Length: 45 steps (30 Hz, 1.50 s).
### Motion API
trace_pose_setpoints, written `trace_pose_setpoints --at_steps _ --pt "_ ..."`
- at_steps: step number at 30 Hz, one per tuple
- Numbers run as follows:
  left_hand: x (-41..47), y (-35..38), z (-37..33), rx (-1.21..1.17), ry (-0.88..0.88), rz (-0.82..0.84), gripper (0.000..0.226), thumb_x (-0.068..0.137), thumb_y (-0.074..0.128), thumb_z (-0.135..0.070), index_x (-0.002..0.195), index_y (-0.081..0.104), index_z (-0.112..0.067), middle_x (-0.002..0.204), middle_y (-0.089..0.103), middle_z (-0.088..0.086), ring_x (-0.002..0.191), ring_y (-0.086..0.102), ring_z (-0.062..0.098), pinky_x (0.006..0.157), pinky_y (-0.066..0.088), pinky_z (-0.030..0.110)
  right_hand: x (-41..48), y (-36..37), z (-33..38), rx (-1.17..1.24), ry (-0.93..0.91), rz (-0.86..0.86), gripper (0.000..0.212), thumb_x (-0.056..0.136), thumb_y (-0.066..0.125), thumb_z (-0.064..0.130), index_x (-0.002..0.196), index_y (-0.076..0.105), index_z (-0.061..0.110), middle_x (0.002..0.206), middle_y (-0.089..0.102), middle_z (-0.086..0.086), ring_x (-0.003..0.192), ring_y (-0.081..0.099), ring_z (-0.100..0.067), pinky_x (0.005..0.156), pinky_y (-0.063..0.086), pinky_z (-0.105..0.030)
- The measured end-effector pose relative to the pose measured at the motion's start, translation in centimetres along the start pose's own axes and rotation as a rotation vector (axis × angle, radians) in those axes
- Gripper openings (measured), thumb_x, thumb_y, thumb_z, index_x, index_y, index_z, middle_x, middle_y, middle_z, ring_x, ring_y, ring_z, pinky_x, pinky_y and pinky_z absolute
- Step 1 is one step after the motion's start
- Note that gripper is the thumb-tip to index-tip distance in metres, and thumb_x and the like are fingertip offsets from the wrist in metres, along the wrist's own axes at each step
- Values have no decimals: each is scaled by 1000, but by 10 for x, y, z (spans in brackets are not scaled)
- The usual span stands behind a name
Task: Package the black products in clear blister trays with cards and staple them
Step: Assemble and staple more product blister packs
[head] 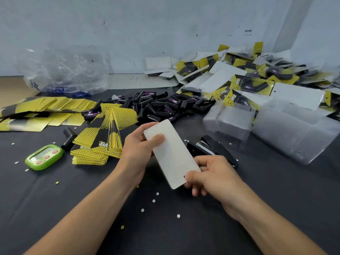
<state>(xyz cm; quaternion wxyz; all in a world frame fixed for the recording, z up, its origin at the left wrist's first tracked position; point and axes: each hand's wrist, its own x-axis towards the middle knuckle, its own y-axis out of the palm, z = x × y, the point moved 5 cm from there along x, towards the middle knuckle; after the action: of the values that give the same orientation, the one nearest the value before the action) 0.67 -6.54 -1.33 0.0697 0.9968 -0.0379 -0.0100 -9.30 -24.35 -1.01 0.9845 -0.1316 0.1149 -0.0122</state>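
Observation:
Both my hands hold one package (172, 153) above the black table, its white card back facing up. My left hand (139, 146) grips its far end, thumb on top. My right hand (207, 173) pinches its near corner by the hang hole. Just right of the package lies a black stapler (211, 147). A heap of loose black products (161, 105) lies beyond. Yellow-and-black cards (103, 142) are stacked to the left. Clear blister trays (231, 122) are stacked to the right. What is under the card is hidden.
Finished packages (248, 78) are piled at the back right against the wall. A green timer (44, 157) sits at the left, one black product (69, 138) beside it. More cards (42, 109) fan out far left. A crumpled clear bag (62, 70) sits behind. Paper dots litter the table.

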Motion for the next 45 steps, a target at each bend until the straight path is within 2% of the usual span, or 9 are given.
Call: trace_pose_setpoints --at_steps 6,11,15,18,21,27,36,42,45 --pt "0 0 5 -25 -113 12 16 96 68 -38 107 74 -27 113 77 0 98 77 21 70 62 37 -5 -17 33 -847 -535 -580 23 85 68 7 68 54 14 56 49 -3 55 51 -31 50 45 -39" --pt "1 5 10 -180 -211 157 28 102 60 -34 117 64 -10 116 76 13 105 75 26 77 63 35 -4 13 35 -1061 -714 -429 24 70 81 0 68 63 15 63 59 -2 57 60 -30 47 48 -35" --pt "5 2 17 -120 -236 57 17 98 61 -1 112 66 -9 108 79 11 94 78 22 80 64 37 7 18 21 -807 -462 -194 17 85 73 34 98 68 23 97 67 9 89 63 -17 81 51 -30" --pt "6 2 11 -240 -266 55 19 95 56 4 107 65 -8 98 78 5 73 71 11 67 60 30 10 4 22 -560 -309 -258 42 65 80 55 83 55 27 88 61 14 79 56 -5 65 42 -20" --pt "7 -1 8 -242 -294 99 54 90 52 4 144 47 -1 123 59 13 91 60 17 64 52 29 9 15 21 -301 -107 -153 60 54 73 70 81 45 24 73 63 11 65 65 -8 63 54 -41" --pt "-4 10 4 -200 -265 371 58 86 65 -12 142 52 -4 130 69 12 114 68 27 92 59 42 20 16 14 171 -68 -187 48 74 73 -12 72 34 17 75 49 -15 47 66 -25 61 52 -58" --pt "2 3 7 -221 -262 278 45 90 60 6 134 56 -4 115 76 16 105 75 31 79 63 39 15 -51 41 -654 -264 -662 19 92 67 34 79 56 24 75 67 5 72 60 -18 60 40 -31" --pt "3 1 8 -196 -241 252 35 93 57 9 124 61 -8 110 77 14 100 75 28 80 62 40 30 -53 7 -998 116 -313 29 103 46 32 74 45 25 110 59 -9 95 52 -33 77 44 -38" --pt "5 -3 4 -214 -207 212 36 93 57 9 124 61 -8 111 76 14 103 74 29 88 60 44 25 -51 10 -777 36 -310 21 97 60 43 111 55 27 111 60 -3 96 55 -29 76 42 -37"
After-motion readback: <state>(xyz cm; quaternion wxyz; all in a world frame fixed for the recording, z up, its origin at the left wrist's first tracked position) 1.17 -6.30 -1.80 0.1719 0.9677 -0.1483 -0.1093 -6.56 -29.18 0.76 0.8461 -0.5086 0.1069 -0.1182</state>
